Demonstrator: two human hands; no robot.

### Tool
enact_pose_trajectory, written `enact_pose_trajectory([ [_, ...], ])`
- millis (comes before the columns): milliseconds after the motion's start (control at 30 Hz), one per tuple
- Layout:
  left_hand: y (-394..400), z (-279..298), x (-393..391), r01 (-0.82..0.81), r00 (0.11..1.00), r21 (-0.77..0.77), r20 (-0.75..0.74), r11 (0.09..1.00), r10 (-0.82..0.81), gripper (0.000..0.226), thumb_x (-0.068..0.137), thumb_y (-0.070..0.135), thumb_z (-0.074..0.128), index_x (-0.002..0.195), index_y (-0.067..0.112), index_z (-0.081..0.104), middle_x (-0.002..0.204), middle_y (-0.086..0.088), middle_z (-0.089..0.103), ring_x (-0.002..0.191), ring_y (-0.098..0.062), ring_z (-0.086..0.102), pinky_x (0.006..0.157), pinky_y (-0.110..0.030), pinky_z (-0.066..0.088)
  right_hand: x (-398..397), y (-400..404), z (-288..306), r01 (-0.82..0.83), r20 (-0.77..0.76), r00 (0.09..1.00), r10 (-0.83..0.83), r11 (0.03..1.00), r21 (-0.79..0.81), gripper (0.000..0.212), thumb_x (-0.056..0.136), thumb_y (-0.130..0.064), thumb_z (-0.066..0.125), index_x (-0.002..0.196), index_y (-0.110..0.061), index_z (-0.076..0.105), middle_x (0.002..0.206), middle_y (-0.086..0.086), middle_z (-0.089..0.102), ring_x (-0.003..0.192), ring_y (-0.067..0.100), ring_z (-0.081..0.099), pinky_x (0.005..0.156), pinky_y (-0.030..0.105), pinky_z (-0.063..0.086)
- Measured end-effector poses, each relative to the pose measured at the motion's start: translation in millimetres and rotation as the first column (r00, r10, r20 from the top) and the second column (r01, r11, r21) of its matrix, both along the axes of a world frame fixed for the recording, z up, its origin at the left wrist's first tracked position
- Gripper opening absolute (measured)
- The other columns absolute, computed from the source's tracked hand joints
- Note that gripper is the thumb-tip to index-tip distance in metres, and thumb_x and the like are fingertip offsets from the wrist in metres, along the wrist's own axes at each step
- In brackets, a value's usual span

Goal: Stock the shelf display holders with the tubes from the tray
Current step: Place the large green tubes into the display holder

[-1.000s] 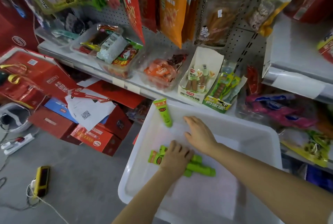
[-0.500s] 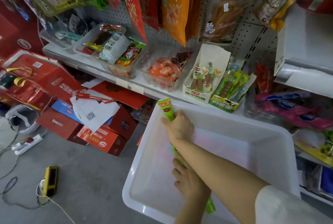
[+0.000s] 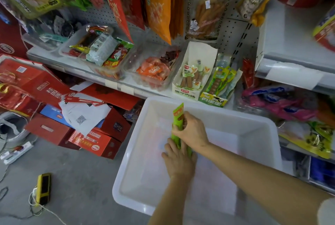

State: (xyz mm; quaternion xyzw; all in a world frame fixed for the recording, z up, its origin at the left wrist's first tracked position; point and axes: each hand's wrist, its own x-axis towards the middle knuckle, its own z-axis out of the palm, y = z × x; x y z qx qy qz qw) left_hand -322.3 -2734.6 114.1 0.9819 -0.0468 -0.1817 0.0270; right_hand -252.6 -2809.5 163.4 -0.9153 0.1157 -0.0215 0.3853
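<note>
Over the white plastic tray (image 3: 208, 110) both my hands hold green tubes. My right hand (image 3: 192, 130) grips one green tube (image 3: 178, 116) near its flat sealed end, which points up toward the shelf. My left hand (image 3: 178, 159) is closed around the lower green tubes (image 3: 176, 140), which are mostly hidden under my fingers. Two cardboard display holders stand on the shelf just behind the tray: a white one (image 3: 184, 92) and a green one (image 3: 212, 98), both holding stick snacks. The tray floor around my hands looks bare.
Clear plastic tubs of snacks (image 3: 154, 69) sit on the white shelf (image 3: 76, 65) left of the holders. Snack bags (image 3: 157, 5) hang from the pegboard above. Red boxes (image 3: 94, 141) lie stacked on the floor at left, near a yellow device (image 3: 43, 188) and cables.
My left hand gathered the tubes from the tray floor and lifted them. My right hand took the tube leaning on the tray's far wall and brought it back toward my left hand.
</note>
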Motion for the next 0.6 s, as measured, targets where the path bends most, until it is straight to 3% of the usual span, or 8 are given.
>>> enact_pose_trajectory([
  [67,7.8,-11.0,-4.3,-0.092,0.995,0.037,0.052,0.995,0.09,0.065,0.085,0.064,0.042,0.139,0.029,0.037,0.143,-0.018,0.036,0.109,-0.034,0.039,0.08,-0.045,0.037,-13.9,-13.8,7.2,0.025,0.05,0.998,-0.028,0.998,0.056,0.028,0.066,-0.039,0.064,0.081,-0.016,0.058,0.078,0.001,0.068,0.071,0.019,0.066,0.065,0.031,0.053],
  [133,-10.6,-11.7,1.0,-0.092,0.996,-0.098,-0.018,0.991,0.091,0.072,0.075,0.058,0.061,0.136,0.027,0.037,0.134,-0.019,0.046,0.1,-0.034,0.044,0.071,-0.042,0.042,-24.2,-22.7,16.8,0.044,0.094,0.994,-0.055,0.992,0.116,0.032,0.065,-0.044,0.058,0.082,-0.017,0.059,0.078,-0.001,0.068,0.069,0.014,0.066,0.065,0.028,0.053],
  [200,-15.4,0.3,-0.1,-0.094,0.995,-0.164,0.027,0.982,0.1,0.096,0.064,0.051,0.074,0.144,0.024,0.028,0.123,-0.016,0.048,0.094,-0.033,0.046,0.062,-0.041,0.047,-30.0,-31.4,29.2,0.07,0.127,0.988,-0.092,0.984,0.164,0.031,0.065,-0.042,0.058,0.086,-0.019,0.061,0.08,-0.004,0.067,0.068,0.009,0.062,0.064,0.028,0.052],
  [233,-8.8,6.0,2.4,-0.12,0.992,-0.218,-0.074,0.968,0.106,0.107,0.064,0.05,0.073,0.151,0.025,0.015,0.124,-0.012,0.044,0.097,-0.031,0.047,0.064,-0.041,0.05,-31.6,-36.6,35.6,0.09,0.135,0.984,-0.117,0.978,0.187,0.03,0.064,-0.039,0.06,0.088,-0.021,0.062,0.081,-0.007,0.066,0.067,0.007,0.059,0.064,0.027,0.05],
  [300,-4.7,8.1,3.5,-0.134,0.989,-0.247,-0.099,0.96,0.112,0.116,0.07,0.046,0.066,0.152,0.031,-0.014,0.129,-0.005,0.036,0.108,-0.028,0.049,0.075,-0.041,0.052,-34.8,-48.1,48.8,0.137,0.137,0.975,-0.177,0.956,0.258,0.025,0.066,-0.031,0.066,0.089,-0.023,0.061,0.078,-0.009,0.064,0.064,0.004,0.053,0.062,0.027,0.046],
  [367,-5.4,22.4,4.7,-0.172,0.983,-0.319,-0.111,0.932,0.144,0.117,0.069,0.043,0.064,0.149,0.035,-0.021,0.13,-0.003,0.036,0.112,-0.028,0.053,0.081,-0.041,0.051,-40.0,-61.6,62.6,0.188,0.123,0.963,-0.241,0.922,0.338,0.021,0.07,-0.019,0.072,0.088,-0.021,0.061,0.076,-0.011,0.063,0.061,0.003,0.05,0.061,0.025,0.044],
  [467,-2.9,41.0,3.0,-0.361,0.932,-0.47,-0.218,0.805,0.291,0.121,0.061,0.046,0.069,0.148,0.043,-0.016,0.133,-0.002,0.043,0.113,-0.028,0.058,0.085,-0.042,0.051,-55.6,-82.8,84.0,0.21,0.117,0.949,-0.294,0.863,0.46,0.017,0.079,-0.013,0.072,0.09,-0.02,0.061,0.076,-0.01,0.063,0.062,0.0,0.052,0.062,0.021,0.045],
  [600,-12.1,83.9,-4.9,-0.415,0.897,-0.713,-0.216,0.565,0.386,0.119,0.057,0.028,0.077,0.146,0.05,0.0,0.134,0.001,0.055,0.105,-0.031,0.063,0.081,-0.04,0.05,-83.1,-107.3,112.5,0.205,0.132,0.922,-0.364,0.748,0.632,0.015,0.086,-0.007,0.067,0.095,-0.015,0.057,0.081,0.008,0.065,0.073,0.028,0.061,0.067,0.036,0.049],
])
